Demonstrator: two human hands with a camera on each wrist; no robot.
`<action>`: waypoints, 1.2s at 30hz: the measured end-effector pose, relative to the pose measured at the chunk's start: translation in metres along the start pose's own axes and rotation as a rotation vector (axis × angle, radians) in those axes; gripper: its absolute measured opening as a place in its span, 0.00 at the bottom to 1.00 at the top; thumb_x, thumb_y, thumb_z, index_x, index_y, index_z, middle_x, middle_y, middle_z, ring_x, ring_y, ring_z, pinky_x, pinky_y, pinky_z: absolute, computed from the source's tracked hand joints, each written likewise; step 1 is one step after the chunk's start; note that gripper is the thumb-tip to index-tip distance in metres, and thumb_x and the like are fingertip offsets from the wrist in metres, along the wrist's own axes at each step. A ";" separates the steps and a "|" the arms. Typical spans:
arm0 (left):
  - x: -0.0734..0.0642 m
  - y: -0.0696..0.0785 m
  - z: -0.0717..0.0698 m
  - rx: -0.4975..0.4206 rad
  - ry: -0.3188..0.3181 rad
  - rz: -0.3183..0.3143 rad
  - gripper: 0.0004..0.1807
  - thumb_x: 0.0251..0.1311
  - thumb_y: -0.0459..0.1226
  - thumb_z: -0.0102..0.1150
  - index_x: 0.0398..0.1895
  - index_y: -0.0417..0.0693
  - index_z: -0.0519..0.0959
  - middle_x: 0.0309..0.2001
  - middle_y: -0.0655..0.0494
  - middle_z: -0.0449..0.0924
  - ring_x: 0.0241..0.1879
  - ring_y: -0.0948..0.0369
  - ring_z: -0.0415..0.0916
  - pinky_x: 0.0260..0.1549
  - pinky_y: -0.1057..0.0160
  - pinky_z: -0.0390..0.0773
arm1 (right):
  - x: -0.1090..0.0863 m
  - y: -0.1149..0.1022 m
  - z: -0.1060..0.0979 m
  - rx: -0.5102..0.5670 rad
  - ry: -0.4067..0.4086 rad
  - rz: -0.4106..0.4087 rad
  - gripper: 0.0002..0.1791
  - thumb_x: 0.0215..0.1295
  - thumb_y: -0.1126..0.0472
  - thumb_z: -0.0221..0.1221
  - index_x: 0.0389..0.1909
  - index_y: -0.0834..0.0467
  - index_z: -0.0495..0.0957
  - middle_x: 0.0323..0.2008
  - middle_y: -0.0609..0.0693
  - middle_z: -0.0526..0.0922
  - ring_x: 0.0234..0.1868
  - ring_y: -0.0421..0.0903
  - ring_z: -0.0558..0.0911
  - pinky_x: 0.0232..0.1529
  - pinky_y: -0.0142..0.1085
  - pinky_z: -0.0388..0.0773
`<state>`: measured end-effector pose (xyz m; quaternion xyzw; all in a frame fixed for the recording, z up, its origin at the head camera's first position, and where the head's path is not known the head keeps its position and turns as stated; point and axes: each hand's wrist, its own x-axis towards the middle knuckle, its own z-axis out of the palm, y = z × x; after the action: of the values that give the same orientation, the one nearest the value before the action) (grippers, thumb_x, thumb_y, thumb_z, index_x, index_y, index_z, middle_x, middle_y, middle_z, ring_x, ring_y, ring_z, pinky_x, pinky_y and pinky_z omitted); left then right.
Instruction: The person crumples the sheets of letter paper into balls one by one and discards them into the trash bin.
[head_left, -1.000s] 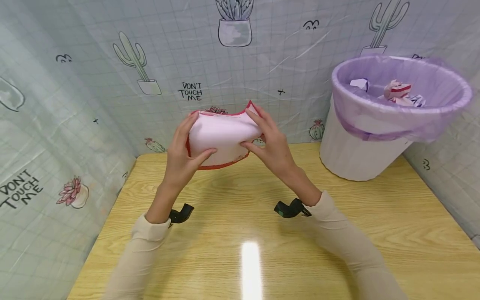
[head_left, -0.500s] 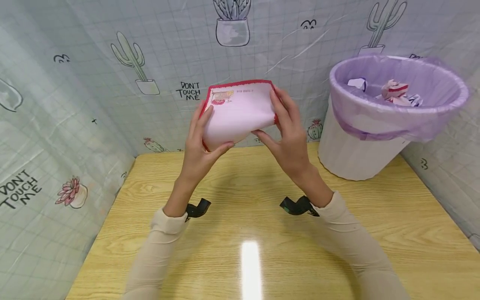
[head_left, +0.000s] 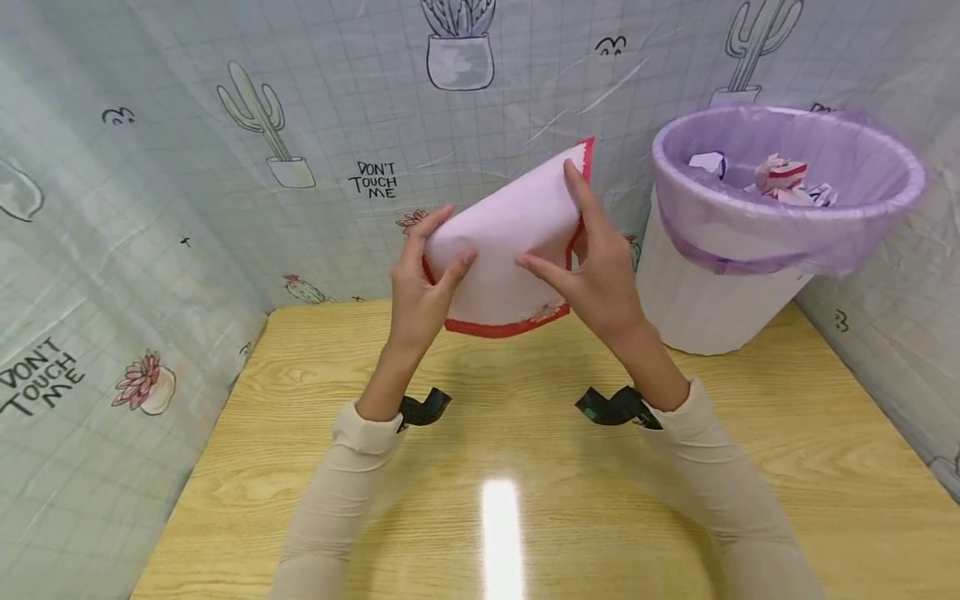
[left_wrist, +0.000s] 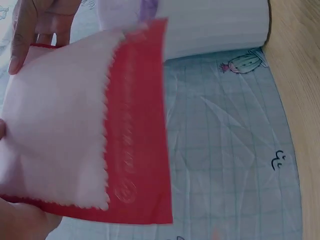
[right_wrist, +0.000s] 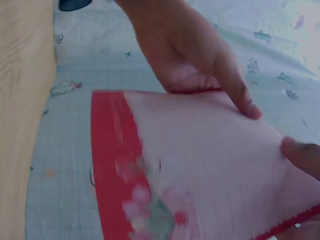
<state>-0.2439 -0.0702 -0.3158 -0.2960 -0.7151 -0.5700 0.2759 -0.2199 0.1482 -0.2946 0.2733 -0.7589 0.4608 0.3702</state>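
Observation:
Both hands hold a sheet of pale pink paper (head_left: 510, 267) with a scalloped red border above the table, in the head view. It bends over along its top, and its right corner stands highest. My left hand (head_left: 422, 300) pinches the left edge, thumb on the near face. On the other side, my right hand (head_left: 607, 275) pinches the right edge, its thumb pressing the near face and a finger reaching up near the top corner. The left wrist view shows the paper's red border (left_wrist: 137, 135) close up. A printed flower pattern (right_wrist: 155, 210) appears in the right wrist view.
A white bin (head_left: 697, 308) with a purple liner (head_left: 750, 242) stands at the back right, with crumpled papers (head_left: 783, 177) inside. Behind the wooden table (head_left: 600, 508) hangs a cloth (head_left: 360, 75) with cactus drawings. Black wrist cameras (head_left: 426, 408) sit under both wrists.
The paper and both hands have moved right. The sheet rose with its printed side showing, then tipped so its plain side faces me and its right corner points up.

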 end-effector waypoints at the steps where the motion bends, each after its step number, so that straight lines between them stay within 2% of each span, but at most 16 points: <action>1: 0.000 0.002 0.002 -0.016 -0.016 -0.020 0.31 0.65 0.32 0.67 0.71 0.45 0.70 0.61 0.47 0.76 0.48 0.54 0.80 0.39 0.56 0.87 | 0.001 0.000 -0.002 0.042 -0.031 0.038 0.58 0.49 0.66 0.79 0.79 0.62 0.55 0.55 0.62 0.74 0.35 0.46 0.68 0.32 0.28 0.67; 4: -0.001 0.006 0.006 -0.080 -0.063 -0.072 0.33 0.64 0.31 0.67 0.72 0.48 0.69 0.60 0.45 0.75 0.45 0.53 0.81 0.36 0.55 0.87 | 0.002 0.002 -0.009 0.162 -0.132 0.160 0.64 0.46 0.70 0.79 0.81 0.58 0.49 0.71 0.58 0.64 0.51 0.47 0.73 0.46 0.27 0.78; 7: 0.000 0.010 0.009 -0.137 -0.087 -0.089 0.33 0.63 0.30 0.68 0.70 0.46 0.69 0.60 0.45 0.73 0.44 0.53 0.81 0.34 0.54 0.87 | 0.003 0.005 -0.013 0.233 -0.215 0.268 0.65 0.45 0.71 0.79 0.81 0.56 0.48 0.74 0.56 0.59 0.59 0.50 0.72 0.55 0.41 0.82; 9: 0.000 0.013 0.009 -0.161 -0.088 -0.083 0.30 0.62 0.30 0.68 0.67 0.41 0.70 0.60 0.47 0.72 0.44 0.54 0.80 0.34 0.55 0.87 | 0.003 0.006 -0.014 0.205 -0.258 0.298 0.64 0.45 0.69 0.80 0.80 0.58 0.50 0.73 0.58 0.60 0.62 0.52 0.71 0.58 0.50 0.80; 12: 0.001 0.018 0.011 -0.204 -0.075 -0.061 0.27 0.63 0.38 0.70 0.59 0.35 0.71 0.57 0.50 0.72 0.41 0.55 0.80 0.32 0.57 0.87 | 0.002 0.007 -0.013 0.089 -0.307 0.302 0.60 0.45 0.62 0.82 0.77 0.61 0.56 0.69 0.60 0.63 0.62 0.56 0.69 0.57 0.53 0.79; 14: 0.002 0.023 0.012 -0.242 -0.078 -0.044 0.32 0.62 0.46 0.72 0.56 0.32 0.70 0.55 0.52 0.72 0.40 0.55 0.80 0.30 0.57 0.87 | 0.001 0.008 -0.012 0.018 -0.341 0.298 0.59 0.45 0.57 0.83 0.76 0.61 0.58 0.68 0.61 0.65 0.62 0.56 0.68 0.55 0.52 0.78; 16: 0.003 0.028 0.015 -0.277 -0.102 -0.025 0.38 0.59 0.53 0.72 0.55 0.30 0.68 0.54 0.52 0.71 0.39 0.54 0.80 0.29 0.56 0.87 | 0.000 0.009 -0.011 0.005 -0.375 0.303 0.58 0.45 0.55 0.82 0.75 0.59 0.59 0.69 0.60 0.64 0.61 0.55 0.67 0.52 0.52 0.78; 18: 0.005 0.032 0.017 -0.304 -0.139 -0.012 0.41 0.58 0.55 0.72 0.56 0.30 0.68 0.55 0.52 0.70 0.41 0.54 0.80 0.31 0.55 0.87 | -0.001 0.011 -0.010 0.014 -0.403 0.318 0.55 0.47 0.53 0.81 0.74 0.56 0.62 0.73 0.60 0.59 0.68 0.55 0.63 0.56 0.55 0.76; 20: 0.008 0.035 0.021 -0.327 -0.173 -0.004 0.40 0.59 0.54 0.72 0.57 0.30 0.68 0.57 0.50 0.70 0.45 0.53 0.79 0.34 0.55 0.87 | -0.002 0.013 -0.010 0.084 -0.416 0.334 0.51 0.49 0.52 0.80 0.73 0.54 0.66 0.77 0.58 0.52 0.75 0.54 0.57 0.62 0.59 0.73; 23: 0.012 0.035 0.023 -0.356 -0.173 -0.001 0.39 0.59 0.52 0.72 0.59 0.31 0.69 0.59 0.48 0.69 0.50 0.54 0.76 0.39 0.57 0.86 | -0.004 0.017 -0.012 0.350 -0.440 0.360 0.47 0.52 0.56 0.79 0.71 0.54 0.65 0.79 0.55 0.49 0.78 0.55 0.55 0.64 0.57 0.73; 24: 0.013 0.034 0.024 -0.361 -0.169 0.003 0.39 0.59 0.52 0.72 0.60 0.31 0.70 0.59 0.46 0.69 0.51 0.54 0.75 0.40 0.58 0.85 | -0.005 0.018 -0.013 0.453 -0.451 0.366 0.48 0.52 0.57 0.79 0.72 0.54 0.64 0.79 0.54 0.50 0.76 0.56 0.59 0.62 0.53 0.76; 26: 0.016 0.031 0.025 -0.332 -0.159 0.042 0.39 0.60 0.53 0.72 0.60 0.32 0.70 0.59 0.48 0.69 0.53 0.55 0.72 0.43 0.59 0.84 | -0.006 0.020 -0.014 0.633 -0.483 0.372 0.51 0.52 0.59 0.78 0.75 0.54 0.60 0.77 0.55 0.57 0.68 0.57 0.70 0.55 0.45 0.82; 28: 0.018 0.026 0.026 -0.264 -0.147 0.089 0.39 0.59 0.56 0.71 0.61 0.35 0.72 0.59 0.50 0.66 0.56 0.55 0.69 0.47 0.59 0.82 | -0.007 0.020 -0.016 0.694 -0.516 0.371 0.56 0.50 0.57 0.79 0.77 0.51 0.56 0.73 0.56 0.63 0.60 0.57 0.76 0.47 0.42 0.85; 32: 0.019 0.016 0.029 -0.017 -0.098 0.170 0.37 0.61 0.62 0.65 0.62 0.44 0.75 0.63 0.53 0.59 0.63 0.59 0.58 0.53 0.59 0.75 | -0.008 0.015 -0.019 0.654 -0.518 0.386 0.61 0.48 0.58 0.81 0.80 0.46 0.54 0.66 0.58 0.69 0.51 0.56 0.80 0.43 0.42 0.85; 34: 0.018 0.013 0.029 0.063 -0.098 0.154 0.38 0.61 0.64 0.62 0.64 0.47 0.75 0.67 0.50 0.57 0.66 0.59 0.56 0.55 0.59 0.73 | -0.007 0.013 -0.021 0.578 -0.486 0.378 0.61 0.47 0.61 0.81 0.80 0.46 0.55 0.68 0.56 0.67 0.54 0.54 0.78 0.46 0.40 0.84; 36: 0.015 0.010 0.028 0.098 -0.130 0.127 0.41 0.60 0.66 0.61 0.67 0.48 0.73 0.70 0.48 0.57 0.67 0.58 0.58 0.57 0.58 0.73 | -0.007 0.011 -0.021 0.503 -0.445 0.344 0.59 0.47 0.66 0.80 0.79 0.47 0.58 0.70 0.53 0.67 0.57 0.52 0.76 0.49 0.39 0.82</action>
<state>-0.2485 -0.0398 -0.3039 -0.3629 -0.7384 -0.4953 0.2787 -0.2176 0.1728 -0.2997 0.3175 -0.7186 0.6178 0.0347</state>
